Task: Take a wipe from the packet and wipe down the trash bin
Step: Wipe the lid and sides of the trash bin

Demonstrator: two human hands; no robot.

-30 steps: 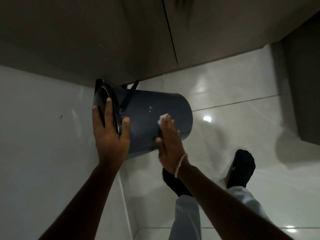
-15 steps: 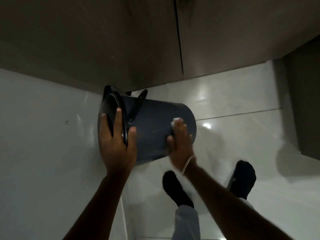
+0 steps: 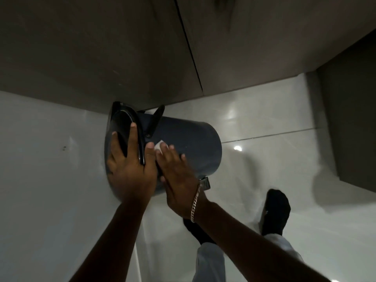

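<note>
A dark grey round trash bin point(image 3: 195, 143) is tipped on its side, its black lid point(image 3: 124, 127) pointing left and its base to the right. My left hand point(image 3: 130, 169) grips the lid end, fingers over the rim. My right hand point(image 3: 177, 176) lies flat on the bin's side just right of the left hand, pressing a white wipe point(image 3: 158, 146) that shows only at the fingertips. The wipe packet is not in view.
The bin is held against a white counter or ledge point(image 3: 50, 190) on the left. Brown cabinet doors point(image 3: 142, 47) rise behind. A glossy white tiled floor point(image 3: 284, 159) lies below, with my two black-socked feet point(image 3: 276, 210). A dark cabinet point(image 3: 354, 129) stands at right.
My right hand has slid the wipe leftward along the bin's side, from near the base to next to my left hand. The left hand has kept its grip on the lid end.
</note>
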